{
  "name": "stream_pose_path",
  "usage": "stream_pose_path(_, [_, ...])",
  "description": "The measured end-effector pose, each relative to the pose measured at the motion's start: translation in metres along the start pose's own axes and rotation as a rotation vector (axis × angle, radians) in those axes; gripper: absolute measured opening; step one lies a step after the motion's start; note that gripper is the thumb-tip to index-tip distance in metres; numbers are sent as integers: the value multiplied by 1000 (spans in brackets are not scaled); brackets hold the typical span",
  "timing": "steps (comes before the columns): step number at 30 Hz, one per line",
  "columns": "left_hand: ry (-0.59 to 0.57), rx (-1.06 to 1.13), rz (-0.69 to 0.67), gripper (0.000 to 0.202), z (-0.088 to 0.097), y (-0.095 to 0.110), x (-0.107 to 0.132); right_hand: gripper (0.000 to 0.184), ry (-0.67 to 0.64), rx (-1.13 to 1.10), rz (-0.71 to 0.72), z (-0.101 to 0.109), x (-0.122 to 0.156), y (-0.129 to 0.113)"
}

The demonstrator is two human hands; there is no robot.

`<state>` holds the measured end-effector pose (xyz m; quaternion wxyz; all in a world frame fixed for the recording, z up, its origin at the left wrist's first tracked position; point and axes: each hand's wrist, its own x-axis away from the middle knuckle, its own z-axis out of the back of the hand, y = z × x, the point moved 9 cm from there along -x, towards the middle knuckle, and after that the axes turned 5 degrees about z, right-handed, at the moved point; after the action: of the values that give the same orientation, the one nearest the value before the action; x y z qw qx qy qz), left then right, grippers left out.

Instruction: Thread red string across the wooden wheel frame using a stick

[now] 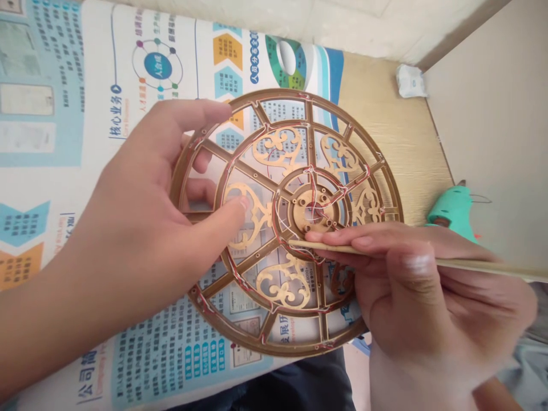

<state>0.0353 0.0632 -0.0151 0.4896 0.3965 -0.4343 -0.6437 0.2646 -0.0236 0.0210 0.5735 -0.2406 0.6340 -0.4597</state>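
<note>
Right-hand fingers (pixel 338 237) clamp a thin stick (pixel 325 246) at the wheel's hub (pixel 314 211) (a slip could snag the red threads (pixel 366 170)), left-hand fingers (pixel 188 120) gripping the wooden wheel (pixel 278 97).

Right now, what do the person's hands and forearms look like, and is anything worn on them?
Both are bare: the left hand and right hand wear no gloves, and no ring, watch or bracelet shows. No sleeve covers the left forearm. The nails are short, and no markings show.
</note>
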Motion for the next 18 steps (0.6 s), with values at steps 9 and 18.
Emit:
stream_pose_path(9, [5, -35, -4, 68, -3, 3, 2, 13, -22, 44, 99, -3, -2, -7])
stream_pose_path(18, [-3, -5, 7, 74, 0, 3, -1, 10, -138, 348, 27, -5, 18, -22])
